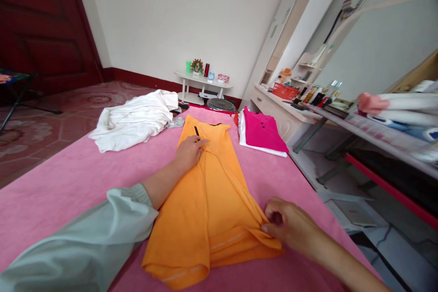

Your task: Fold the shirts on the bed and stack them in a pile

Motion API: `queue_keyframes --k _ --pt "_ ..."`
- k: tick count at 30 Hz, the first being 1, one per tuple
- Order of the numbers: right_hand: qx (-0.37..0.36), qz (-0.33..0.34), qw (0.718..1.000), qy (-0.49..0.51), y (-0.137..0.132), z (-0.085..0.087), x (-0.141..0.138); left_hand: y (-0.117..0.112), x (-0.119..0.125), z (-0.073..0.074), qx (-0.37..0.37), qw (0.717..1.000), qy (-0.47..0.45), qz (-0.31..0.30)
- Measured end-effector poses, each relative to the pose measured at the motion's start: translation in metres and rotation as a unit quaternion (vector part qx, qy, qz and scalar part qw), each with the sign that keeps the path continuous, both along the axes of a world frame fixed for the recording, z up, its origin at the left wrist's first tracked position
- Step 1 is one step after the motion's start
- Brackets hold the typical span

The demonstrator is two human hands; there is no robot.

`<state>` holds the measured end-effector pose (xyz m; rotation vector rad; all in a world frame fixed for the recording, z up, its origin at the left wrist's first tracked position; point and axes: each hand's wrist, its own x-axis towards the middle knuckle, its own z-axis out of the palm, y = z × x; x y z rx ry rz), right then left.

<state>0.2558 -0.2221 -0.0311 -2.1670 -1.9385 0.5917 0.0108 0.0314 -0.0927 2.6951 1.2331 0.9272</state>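
An orange shirt lies lengthwise on the pink bed cover, partly folded along its length. My left hand rests on the shirt near its collar, fingers closed and pinching the fabric fold. My right hand is at the shirt's lower right hem, fingers curled and pinching the edge of the cloth.
A crumpled white garment pile lies at the far left of the bed. A folded magenta shirt on a white one sits at the far right. A dresser with bottles and a red basket stands to the right, a low white shelf by the wall.
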Motion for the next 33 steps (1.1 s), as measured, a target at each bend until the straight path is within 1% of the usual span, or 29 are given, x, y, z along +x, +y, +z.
queue_keyframes --k 2,4,7,9,12,14,16,18,20,22,24,25,26,27,28,29,30,33 --pt "0.016 0.0 0.999 0.03 -0.005 -0.001 -0.002 0.001 0.001 0.004 0.007 1.0 0.019 0.018" --pt "0.029 -0.015 0.996 0.08 -0.007 0.001 -0.006 0.004 0.002 0.009 0.003 0.999 0.042 0.031" --pt "0.041 -0.03 0.983 0.174 -0.006 0.009 -0.018 0.01 0.003 0.015 -0.022 0.998 0.051 0.032" --pt "0.04 -0.031 0.973 0.225 -0.005 0.016 -0.032 0.017 0.004 0.018 -0.036 0.999 0.021 0.028" --pt "0.023 -0.028 0.963 0.267 -0.003 0.026 -0.056 0.028 0.005 0.023 -0.042 0.997 -0.065 0.029" --pt "0.003 -0.018 0.959 0.281 0.0 0.029 -0.072 0.035 0.005 0.026 -0.037 0.992 -0.122 0.02" --pt "-0.014 -0.008 0.954 0.299 0.004 0.028 -0.086 0.041 0.004 0.028 -0.033 0.986 -0.164 0.006" --pt "-0.033 -0.005 0.945 0.326 0.009 0.024 -0.098 0.044 0.003 0.028 -0.032 0.982 -0.187 -0.004" --pt "-0.064 -0.008 0.933 0.354 0.012 0.018 -0.107 0.046 0.002 0.025 -0.031 0.979 -0.2 -0.008" --pt "-0.127 0.012 0.924 0.361 0.015 0.011 -0.112 0.047 0.001 0.019 -0.028 0.977 -0.213 -0.008" --pt "-0.19 0.054 0.921 0.336 0.021 0.008 -0.112 0.047 0.0 0.013 -0.035 0.974 -0.225 0.001" --pt "-0.199 0.073 0.925 0.314 0.027 0.008 -0.11 0.047 0.0 0.01 -0.044 0.972 -0.229 0.01" --pt "-0.187 0.086 0.935 0.29 0.036 0.009 -0.106 0.047 0.0 0.008 -0.056 0.971 -0.23 0.023" --pt "-0.153 0.087 0.947 0.269 0.048 0.01 -0.101 0.047 0.0 0.007 -0.068 0.97 -0.23 0.038" --pt "-0.104 0.078 0.959 0.253 0.064 0.011 -0.094 0.046 0.0 0.007 -0.079 0.969 -0.228 0.053" --pt "-0.049 0.065 0.967 0.243 0.084 0.011 -0.086 0.045 0.0 0.007 -0.087 0.969 -0.223 0.067" --pt "-0.002 0.047 0.969 0.243 0.108 0.011 -0.076 0.045 0.0 0.008 -0.094 0.969 -0.216 0.08" --pt "0.127 -0.006 0.965 0.228 0.185 0.007 -0.042 0.043 0.0 0.009 -0.11 0.969 -0.197 0.104"
